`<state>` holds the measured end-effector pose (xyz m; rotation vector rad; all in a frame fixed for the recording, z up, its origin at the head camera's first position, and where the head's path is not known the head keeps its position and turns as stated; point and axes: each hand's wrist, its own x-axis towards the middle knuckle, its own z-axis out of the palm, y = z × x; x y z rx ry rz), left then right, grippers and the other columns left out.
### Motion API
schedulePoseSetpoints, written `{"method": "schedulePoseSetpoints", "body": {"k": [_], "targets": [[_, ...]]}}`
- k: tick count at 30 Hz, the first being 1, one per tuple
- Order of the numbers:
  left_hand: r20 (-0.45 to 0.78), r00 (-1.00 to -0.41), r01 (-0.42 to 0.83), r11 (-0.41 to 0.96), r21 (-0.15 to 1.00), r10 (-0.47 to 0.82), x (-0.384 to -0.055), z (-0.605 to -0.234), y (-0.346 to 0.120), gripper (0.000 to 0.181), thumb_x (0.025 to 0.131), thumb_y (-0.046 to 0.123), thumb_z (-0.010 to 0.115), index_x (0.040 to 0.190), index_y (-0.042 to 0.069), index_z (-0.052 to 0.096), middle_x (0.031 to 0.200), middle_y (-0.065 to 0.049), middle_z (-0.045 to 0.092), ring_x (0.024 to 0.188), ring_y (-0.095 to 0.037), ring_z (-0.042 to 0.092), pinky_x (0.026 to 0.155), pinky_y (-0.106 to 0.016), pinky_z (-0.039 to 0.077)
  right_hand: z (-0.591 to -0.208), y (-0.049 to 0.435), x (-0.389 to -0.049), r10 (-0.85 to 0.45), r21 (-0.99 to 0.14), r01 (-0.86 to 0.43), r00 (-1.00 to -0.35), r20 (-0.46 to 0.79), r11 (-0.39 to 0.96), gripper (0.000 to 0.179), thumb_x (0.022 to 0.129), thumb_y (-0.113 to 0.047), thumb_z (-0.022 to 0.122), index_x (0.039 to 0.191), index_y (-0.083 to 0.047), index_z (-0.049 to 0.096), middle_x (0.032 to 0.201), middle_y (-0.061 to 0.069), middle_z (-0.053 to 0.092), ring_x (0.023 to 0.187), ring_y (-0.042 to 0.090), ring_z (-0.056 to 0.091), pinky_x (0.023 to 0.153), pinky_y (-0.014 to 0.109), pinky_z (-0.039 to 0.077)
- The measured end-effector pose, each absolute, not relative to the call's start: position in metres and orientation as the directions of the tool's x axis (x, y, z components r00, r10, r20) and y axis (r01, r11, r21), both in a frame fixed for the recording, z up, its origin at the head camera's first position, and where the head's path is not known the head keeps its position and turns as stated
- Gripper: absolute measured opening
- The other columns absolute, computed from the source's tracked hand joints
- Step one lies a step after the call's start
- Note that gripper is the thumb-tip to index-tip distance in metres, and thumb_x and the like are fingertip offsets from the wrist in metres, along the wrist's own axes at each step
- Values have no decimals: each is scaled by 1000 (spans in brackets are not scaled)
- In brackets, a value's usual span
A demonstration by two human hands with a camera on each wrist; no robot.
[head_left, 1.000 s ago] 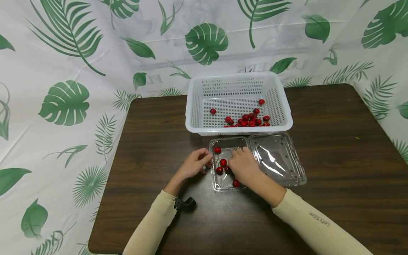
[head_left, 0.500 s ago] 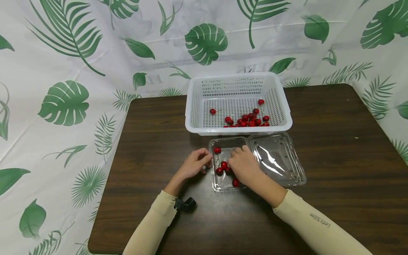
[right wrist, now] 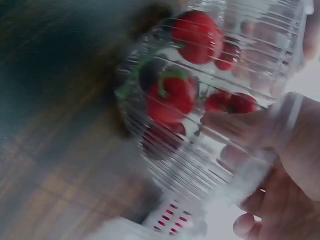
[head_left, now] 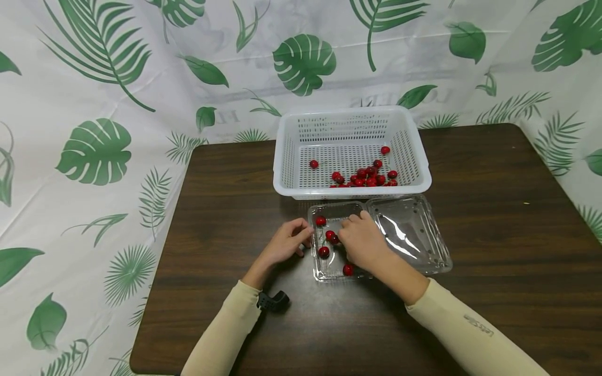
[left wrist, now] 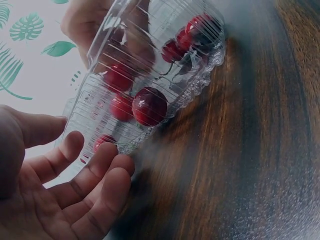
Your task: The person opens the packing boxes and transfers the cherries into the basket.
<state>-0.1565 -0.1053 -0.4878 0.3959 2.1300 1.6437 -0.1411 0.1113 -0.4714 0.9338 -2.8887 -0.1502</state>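
Note:
In the head view a clear plastic clamshell box (head_left: 324, 278) lies opened out, with several red cherries (head_left: 324, 252) inside. My right hand (head_left: 363, 243) reaches into its tray over the right side, fingers curled down. A dark cherry (head_left: 334, 239) sits at those fingertips, seemingly pinched and partly hidden. My left hand (head_left: 286, 243) rests by the box's left wall with relaxed fingers. In the left wrist view, that hand's fingertips (left wrist: 117, 172) are close to the clear wall. Through the wall in the blurred right wrist view, the right thumb (right wrist: 225, 125) is beside the cherries.
A white perforated basket (head_left: 352, 191) stands just behind the box, holding many more cherries (head_left: 371, 180) toward its front right. The box's clear lid (head_left: 409, 235) lies flat to the right. A black wrist strap (head_left: 274, 301) is on the left sleeve.
The right hand has shifted slightly within the tray. The dark cherry by its fingertips has moved a little toward the basket, against another cherry. The left hand has stayed put.

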Motion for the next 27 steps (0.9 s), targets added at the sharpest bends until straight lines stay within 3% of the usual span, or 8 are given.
{"method": "schedulePoseSetpoints", "body": {"k": [5,12,21,27], "targets": [[-151,-875,-31,259,965,459,-163,-509,-107,19,102,11,52,100,-7,59,87,-27,62,85,-51,61,63,-62,55,-457,115,-142,-575,50,-573,-814,78,818,11,71,-12,74,67,-16,64,72,-1,56,69,23,52,60,34,35],[-132,-887,-9,268,963,443,-162,-514,-107,20,102,16,55,101,-4,60,86,-23,64,82,-44,64,58,-54,57,-428,125,-147,-548,-87,-560,-826,129,824,7,85,-21,76,84,-15,72,78,-2,58,73,20,54,60,32,32],[-134,-889,-3,287,958,438,-162,-511,-107,16,101,15,55,97,0,60,83,-19,63,78,-34,65,54,-41,58,-401,148,-167,-459,-216,-519,-846,272,827,9,88,-15,72,81,-12,67,67,-1,62,59,18,52,57,36,32],[-130,-886,-1,280,960,444,-163,-511,-107,16,101,14,55,97,-1,60,82,-19,64,77,-35,65,54,-42,58,-393,164,-184,-308,-289,-402,-896,320,869,8,91,-14,68,92,-8,72,83,6,71,73,27,64,65,45,42]]}}
